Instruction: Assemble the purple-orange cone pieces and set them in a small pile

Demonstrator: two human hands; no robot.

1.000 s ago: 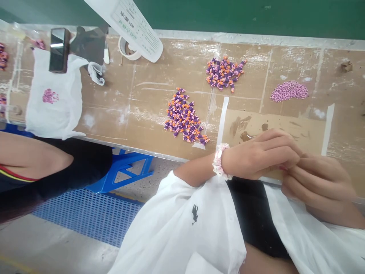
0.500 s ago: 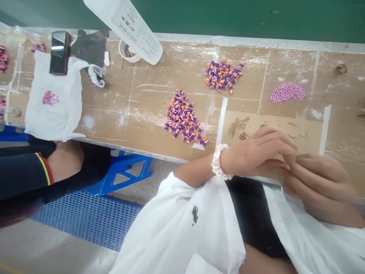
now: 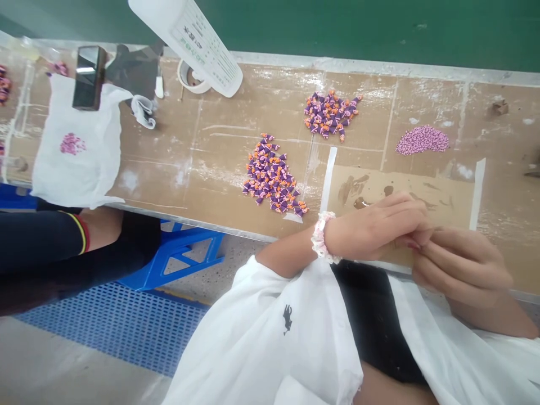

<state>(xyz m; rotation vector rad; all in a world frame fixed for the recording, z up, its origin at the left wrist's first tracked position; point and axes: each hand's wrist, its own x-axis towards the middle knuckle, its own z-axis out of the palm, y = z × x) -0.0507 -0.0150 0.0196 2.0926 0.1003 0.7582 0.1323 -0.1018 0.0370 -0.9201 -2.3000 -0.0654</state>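
Observation:
My left hand (image 3: pixel 379 228), with a white and pink scrunchie on the wrist, meets my right hand (image 3: pixel 459 264) at the near edge of the brown bench (image 3: pixel 189 163). Both hands have their fingers pinched together at one spot; whatever is between them is hidden. A pile of purple and orange pieces (image 3: pixel 271 175) lies just left of my left wrist. A second such pile (image 3: pixel 329 111) sits farther back. A heap of small pink pieces (image 3: pixel 422 139) lies at the back right.
A white cloth (image 3: pixel 76 149) with pink bits and a dark phone (image 3: pixel 88 77) lie at the left. A tape roll (image 3: pixel 190 79) and a white printed device (image 3: pixel 192 39) stand at the back. Another person's dark sleeve (image 3: pixel 46 244) and a blue stool (image 3: pixel 177 253) are at the left.
My hands stay joined and shift slightly left. The other person's arm at the left has drawn back, its bare forearm giving way to the dark sleeve.

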